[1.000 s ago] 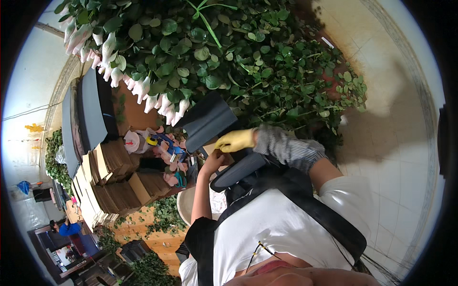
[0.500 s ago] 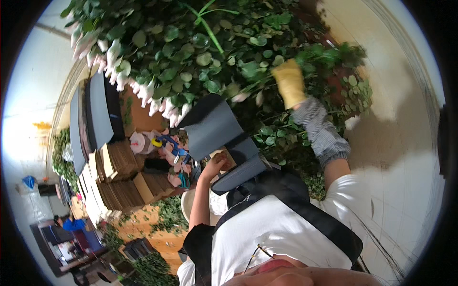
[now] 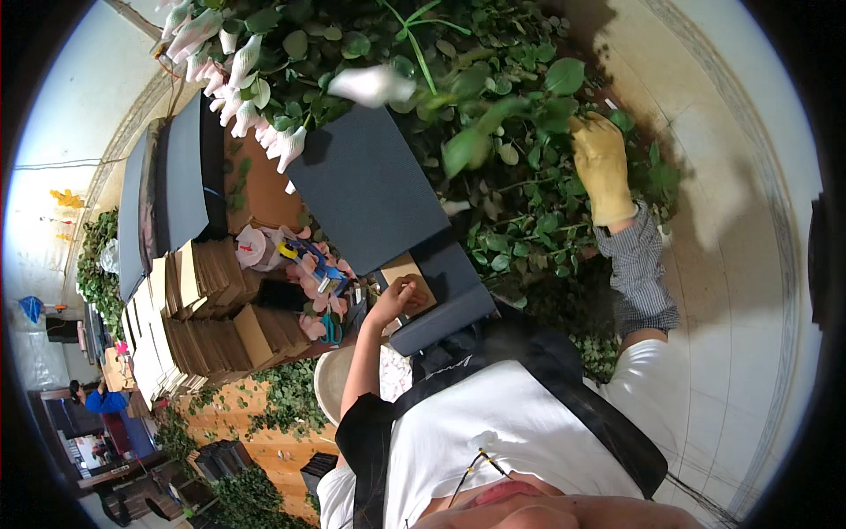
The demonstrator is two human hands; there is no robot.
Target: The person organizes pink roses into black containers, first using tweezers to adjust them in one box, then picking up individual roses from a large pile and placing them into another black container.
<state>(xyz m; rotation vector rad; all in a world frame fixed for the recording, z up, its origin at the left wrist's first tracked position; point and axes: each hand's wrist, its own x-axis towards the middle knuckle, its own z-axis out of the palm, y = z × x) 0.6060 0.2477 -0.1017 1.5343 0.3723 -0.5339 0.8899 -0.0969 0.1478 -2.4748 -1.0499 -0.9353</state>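
My right hand, in a yellow glove and checked sleeve, is closed round the stem end of a rose. Its pale, blurred bud points left, above the upper part of a dark grey board; its leaves hang between bud and glove. My left hand is bare, fingers curled, resting on a piece of brown cardboard on the board's lower section. Whether it pinches anything is hidden. A heap of leafy rose stems lies beyond and right of the board.
Roses with white netted buds lie at the upper left. Stacked cardboard sheets, teal scissors, a dark phone-like slab and loose pink petals are left of the board. A pale bucket stands by my left forearm. A person in blue is far left.
My right hand has moved right with the rose, drawing it out over the leaves. The board's upper part shows flatter and fuller. My left hand stays on the cardboard; the view has shifted slightly.
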